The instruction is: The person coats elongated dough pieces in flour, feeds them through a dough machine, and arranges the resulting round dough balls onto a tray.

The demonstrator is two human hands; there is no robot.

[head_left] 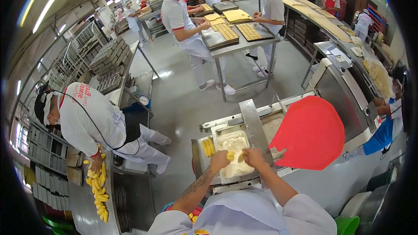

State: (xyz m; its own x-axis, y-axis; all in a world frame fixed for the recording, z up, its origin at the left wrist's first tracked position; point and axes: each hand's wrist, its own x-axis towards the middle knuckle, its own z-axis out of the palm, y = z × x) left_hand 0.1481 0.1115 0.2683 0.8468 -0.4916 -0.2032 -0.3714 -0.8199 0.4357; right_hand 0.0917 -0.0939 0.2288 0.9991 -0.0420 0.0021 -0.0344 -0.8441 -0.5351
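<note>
My left hand (219, 160) is closed, its fingers on a yellow piece (230, 155) that looks like dough. Opposite it, my right hand (253, 157) is closed at the fingertips on another small yellow piece (241, 158). Both hands are over a pale tray (220, 138) holding a white, flour-like powder (235, 145). Left of the tray, several long yellow rolls (208, 146) lie side by side on a metal surface.
A large red, rounded panel (307, 132) sits right of the tray, beside a metal machine (344, 93). At left, a co-worker (93, 113) leans over a table with yellow rolls (99, 187). People stand around a metal table (244, 45) with trays of yellow squares ahead.
</note>
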